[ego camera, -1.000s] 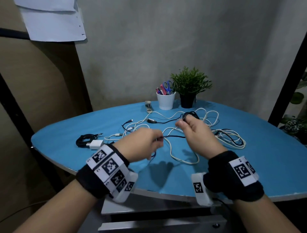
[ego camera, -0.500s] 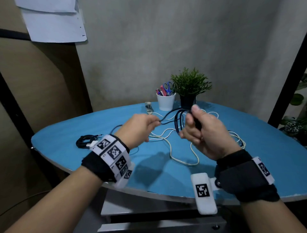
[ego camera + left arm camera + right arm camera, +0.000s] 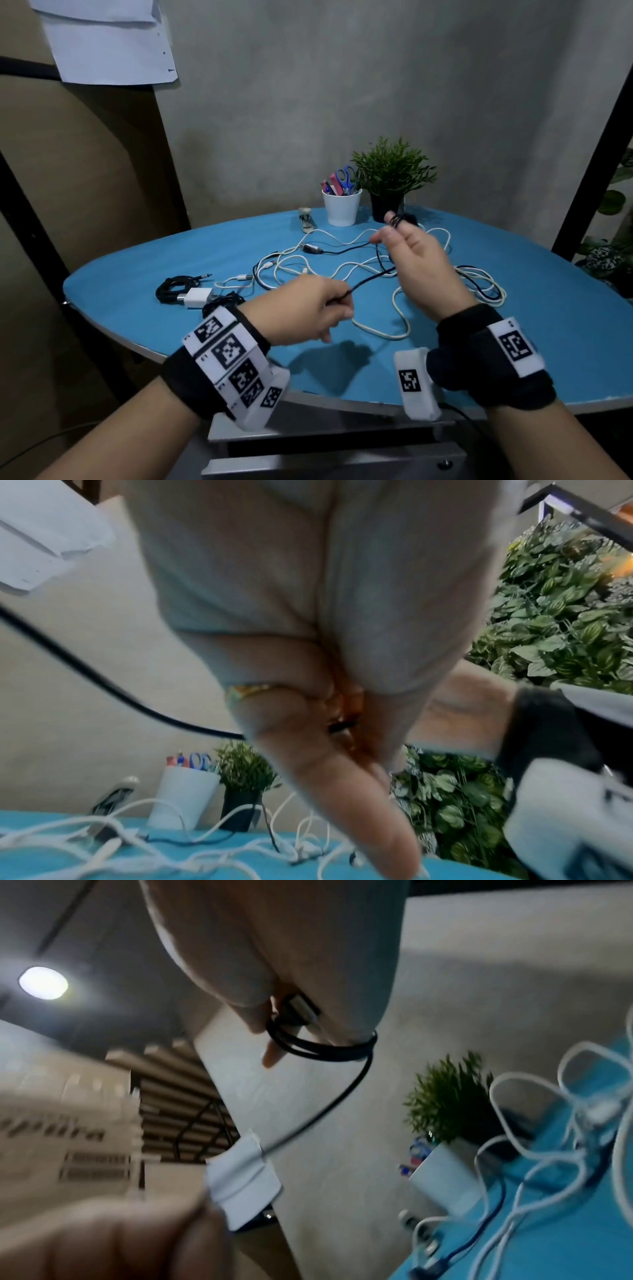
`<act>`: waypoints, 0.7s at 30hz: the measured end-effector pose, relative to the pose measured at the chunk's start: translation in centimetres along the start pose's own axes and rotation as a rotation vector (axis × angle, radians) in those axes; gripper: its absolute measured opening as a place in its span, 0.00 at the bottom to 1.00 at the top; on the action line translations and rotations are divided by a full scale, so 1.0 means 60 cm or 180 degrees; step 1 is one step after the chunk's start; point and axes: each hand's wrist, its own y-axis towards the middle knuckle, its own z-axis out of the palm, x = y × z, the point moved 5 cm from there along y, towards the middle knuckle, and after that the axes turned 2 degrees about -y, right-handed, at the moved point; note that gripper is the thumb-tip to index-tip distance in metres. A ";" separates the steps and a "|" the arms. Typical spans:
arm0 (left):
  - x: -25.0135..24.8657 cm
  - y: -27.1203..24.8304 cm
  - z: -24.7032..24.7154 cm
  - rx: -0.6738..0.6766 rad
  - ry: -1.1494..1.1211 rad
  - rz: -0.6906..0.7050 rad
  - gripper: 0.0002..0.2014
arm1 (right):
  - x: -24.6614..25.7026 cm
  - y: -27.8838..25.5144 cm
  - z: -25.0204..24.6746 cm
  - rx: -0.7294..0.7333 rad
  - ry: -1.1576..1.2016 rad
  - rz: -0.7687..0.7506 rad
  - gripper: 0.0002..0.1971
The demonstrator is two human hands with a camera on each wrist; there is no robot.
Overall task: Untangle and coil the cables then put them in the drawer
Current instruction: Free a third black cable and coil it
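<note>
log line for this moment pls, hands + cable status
step: coiling black cable | left hand: pinches cable | right hand: loops wound round fingers | white cables: still tangled on table

Head cam overhead; wrist cams close-up

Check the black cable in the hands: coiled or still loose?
Partly coiled. A few loops of the black cable wrap the right hand fingers; the rest runs straight to the left hand.
</note>
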 end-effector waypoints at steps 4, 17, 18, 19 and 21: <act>-0.034 0.001 -0.061 -0.0871 -0.0340 0.0572 0.09 | -0.006 -0.012 0.024 0.0522 -0.0304 0.0171 0.15; 0.027 0.028 -0.100 -0.1577 -0.0186 0.0355 0.09 | 0.044 -0.030 0.008 0.0834 0.2631 0.0627 0.21; 0.029 0.030 -0.083 -0.1404 -0.0292 0.0283 0.09 | 0.045 -0.025 0.003 0.0681 0.2812 0.0652 0.22; 0.029 0.032 -0.064 -0.1213 -0.0409 0.0209 0.09 | 0.045 -0.021 -0.001 0.0547 0.2950 0.0675 0.22; 0.025 0.032 -0.027 -0.0835 -0.0520 0.0096 0.11 | 0.046 -0.016 -0.005 0.0417 0.3194 0.0687 0.21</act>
